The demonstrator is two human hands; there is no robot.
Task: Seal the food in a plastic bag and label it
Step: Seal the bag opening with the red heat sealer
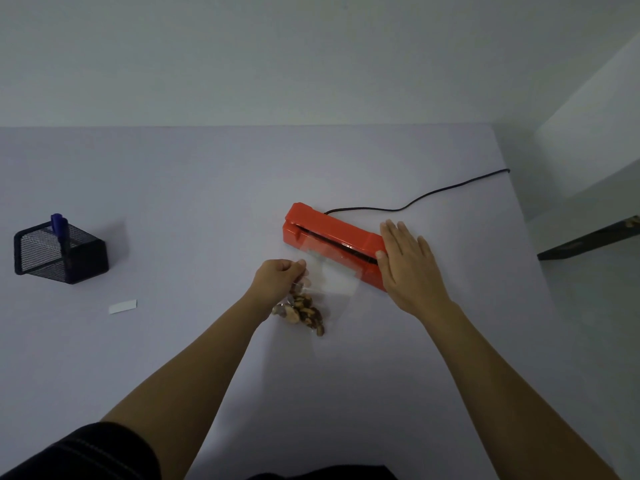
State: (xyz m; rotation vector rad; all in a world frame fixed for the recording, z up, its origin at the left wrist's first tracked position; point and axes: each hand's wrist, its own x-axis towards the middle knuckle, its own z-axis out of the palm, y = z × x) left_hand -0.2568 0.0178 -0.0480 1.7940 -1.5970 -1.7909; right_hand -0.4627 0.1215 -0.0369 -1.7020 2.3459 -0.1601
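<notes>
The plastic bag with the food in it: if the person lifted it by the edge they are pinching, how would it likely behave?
The plastic bag looks thin and clear, so it would probably hang limp. The food sits bunched at one end, so that end would likely sag and swing. The left hand pinches only film, which may slip.

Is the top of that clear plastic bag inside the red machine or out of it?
Inside. The clear plastic bag has its open end tucked into the dark slot of the red sealing machine, its nuts outside.

A clear plastic bag (332, 282) of brown nuts (301, 311) lies flat, mouth inside the red sealer (332, 233) (white label (123, 306) well apart).
</notes>
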